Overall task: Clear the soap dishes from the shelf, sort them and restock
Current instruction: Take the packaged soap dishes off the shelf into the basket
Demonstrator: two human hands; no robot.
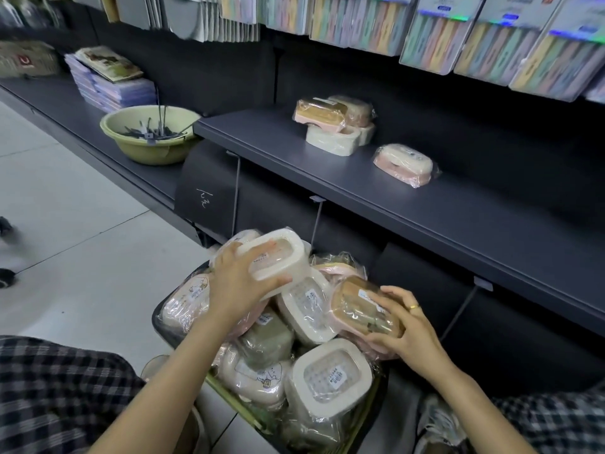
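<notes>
A dark basket [163,326] on the floor is heaped with several wrapped soap dishes in cream, pink and green. My left hand [235,283] grips a cream soap dish [278,257] lifted above the heap. My right hand [402,329] holds a pink dish with a wooden-coloured lid [357,306] at the heap's right side. On the dark shelf [360,191] stands a small stack of dishes [337,122], pink on top and cream below. A single pink dish [404,163] lies to its right.
A green basin [147,152] with dark metal hooks sits on the lower shelf to the left, behind it stacked packets [111,86]. Packs of coloured goods [458,40] hang above the shelf. Price-tag holders [317,199] stick out from the shelf edge. Tiled floor [65,208] lies left.
</notes>
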